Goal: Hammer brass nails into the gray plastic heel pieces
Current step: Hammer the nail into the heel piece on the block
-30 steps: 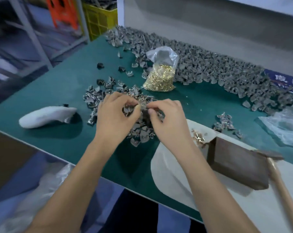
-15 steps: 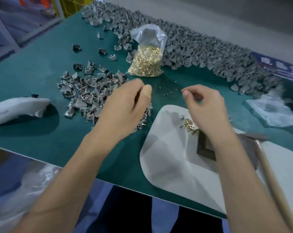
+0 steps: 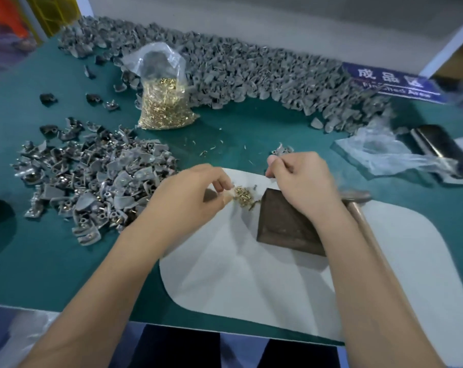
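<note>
1. While the wooden-handled hammer is lying untouched on the white rounded mat, the left hand is reaching its curled fingertips into the small loose heap of brass nails beside the dark brown square block; whether it is already pinching one, I cannot tell.
2. The right hand is hovering over the block's far corner with thumb and forefinger pressed together; what they are holding, if anything, is hidden.
3. Gray plastic heel pieces are lying in a near pile to the left on the green tabletop, and a larger bank of them is running along the back wall.
4. A clear plastic bag of brass nails is standing between the two piles.
5. Each nail is looking tiny, light, smooth and likely to roll or slip, so pinching it by the shank just under the head seems best.
6. Each heel piece is looking stiff, light and curved, so it probably needs steadying by its edges on the block before striking.
</note>
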Demonstrator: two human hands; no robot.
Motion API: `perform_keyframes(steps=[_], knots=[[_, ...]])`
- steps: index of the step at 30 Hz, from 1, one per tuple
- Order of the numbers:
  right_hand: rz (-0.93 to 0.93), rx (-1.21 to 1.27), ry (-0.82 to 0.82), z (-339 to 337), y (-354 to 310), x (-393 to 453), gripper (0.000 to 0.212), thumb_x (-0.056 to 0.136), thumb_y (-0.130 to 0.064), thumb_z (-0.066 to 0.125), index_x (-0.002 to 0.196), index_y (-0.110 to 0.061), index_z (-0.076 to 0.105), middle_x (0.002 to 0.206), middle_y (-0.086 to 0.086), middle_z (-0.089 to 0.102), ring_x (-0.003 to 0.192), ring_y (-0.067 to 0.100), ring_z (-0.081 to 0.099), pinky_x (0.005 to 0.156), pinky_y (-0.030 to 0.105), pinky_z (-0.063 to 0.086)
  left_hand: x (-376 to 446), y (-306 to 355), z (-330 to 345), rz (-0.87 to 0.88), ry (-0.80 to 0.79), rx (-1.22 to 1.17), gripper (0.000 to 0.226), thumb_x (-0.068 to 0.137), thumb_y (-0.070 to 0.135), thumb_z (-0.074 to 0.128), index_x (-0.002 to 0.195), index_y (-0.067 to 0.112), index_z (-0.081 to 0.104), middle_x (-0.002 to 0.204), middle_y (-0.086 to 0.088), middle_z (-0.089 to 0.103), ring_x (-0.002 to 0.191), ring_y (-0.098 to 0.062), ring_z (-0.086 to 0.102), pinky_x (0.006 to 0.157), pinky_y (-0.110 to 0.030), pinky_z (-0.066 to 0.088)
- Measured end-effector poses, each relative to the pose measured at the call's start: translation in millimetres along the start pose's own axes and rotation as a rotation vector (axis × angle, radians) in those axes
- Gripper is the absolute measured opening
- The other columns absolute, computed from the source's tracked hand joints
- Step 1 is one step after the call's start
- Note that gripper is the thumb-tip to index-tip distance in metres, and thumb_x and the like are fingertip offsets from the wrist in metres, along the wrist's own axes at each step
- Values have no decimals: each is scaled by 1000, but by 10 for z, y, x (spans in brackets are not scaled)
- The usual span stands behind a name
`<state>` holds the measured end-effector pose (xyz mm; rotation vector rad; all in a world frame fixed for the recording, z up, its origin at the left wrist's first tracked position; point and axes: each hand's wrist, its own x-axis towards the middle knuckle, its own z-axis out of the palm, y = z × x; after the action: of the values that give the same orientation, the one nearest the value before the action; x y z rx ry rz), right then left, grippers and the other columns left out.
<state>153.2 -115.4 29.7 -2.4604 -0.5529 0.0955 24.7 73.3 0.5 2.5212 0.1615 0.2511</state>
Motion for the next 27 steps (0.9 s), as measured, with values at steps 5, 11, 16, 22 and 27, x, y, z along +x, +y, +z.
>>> perform_keyframes(steps=[5,11,16,22,27], knots=[[24,221,39,-15,60,12,50,103,-39,48,61,-15,61,62,-12,65,71,22,61,71,38,49,-7,66,15,-17,40,103,4,89,44,71,92,43,73,93,23,62,80,7,56,67,-22,45],[84,402,186,-55,152,9,51,109,-35,41,67,-8,52,57,-6,44,61,19,45,63,37,36,211,209,30,64,40,102,8,96,42,59,87,42,59,94,29,54,82,5,53,66,-21,38],[-47,467,272,-157,257,26,17,105,-26,54,100,-27,70,90,-10,71,88,16,65,82,41,53,761,579,234,21,52,-326,19,103,33,57,86,39,60,85,27,64,80,8,56,69,-13,41],[-107,605,240,-209,391,53,17,92,-16,77,107,-21,79,90,-13,76,85,1,68,75,17,48,1134,772,411,24,-44,-555,29,106,37,51,81,32,65,57,24,55,55,5,46,54,-11,35],[-111,661,304,-236,400,59,13,92,-17,76,89,-30,74,83,-15,74,79,1,66,74,17,49,1122,679,429,75,-20,-577,23,101,40,61,82,31,71,63,18,63,57,5,53,56,-10,39]])
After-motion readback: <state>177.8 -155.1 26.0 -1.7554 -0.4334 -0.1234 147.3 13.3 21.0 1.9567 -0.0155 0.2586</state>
